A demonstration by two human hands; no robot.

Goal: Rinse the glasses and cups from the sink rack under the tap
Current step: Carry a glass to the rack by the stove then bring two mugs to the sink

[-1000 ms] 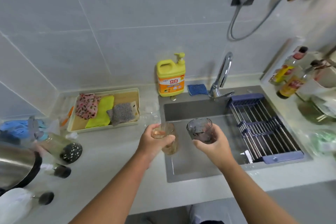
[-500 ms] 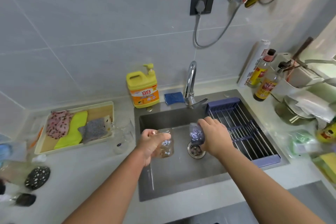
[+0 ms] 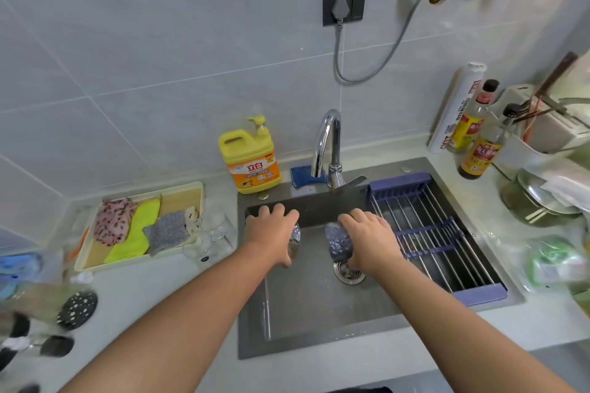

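Both hands are over the steel sink (image 3: 306, 316), each turned palm-down round a glass. My left hand (image 3: 271, 233) grips a clear glass (image 3: 294, 241), tipped mouth-down at the sink's left side. My right hand (image 3: 370, 238) grips a dark bluish patterned glass (image 3: 336, 241), also tipped over, just above the drain (image 3: 348, 273). The chrome tap (image 3: 327, 147) curves over the sink's back edge; no running stream shows under it. The blue-framed sink rack (image 3: 427, 233) spans the sink's right side with nothing on its bars.
Yellow dish-soap bottle (image 3: 252, 159) and blue sponge (image 3: 303, 175) stand behind the sink. A tray of cloths (image 3: 140, 226) and clear glasses (image 3: 214, 233) are on the left counter. Sauce bottles (image 3: 479, 143) and metal dishes (image 3: 536, 198) crowd the right counter.
Both glasses went from upright to tipped mouth-down over the sink. My hands rolled palm-down and moved further into the basin; the view swung right and lower.
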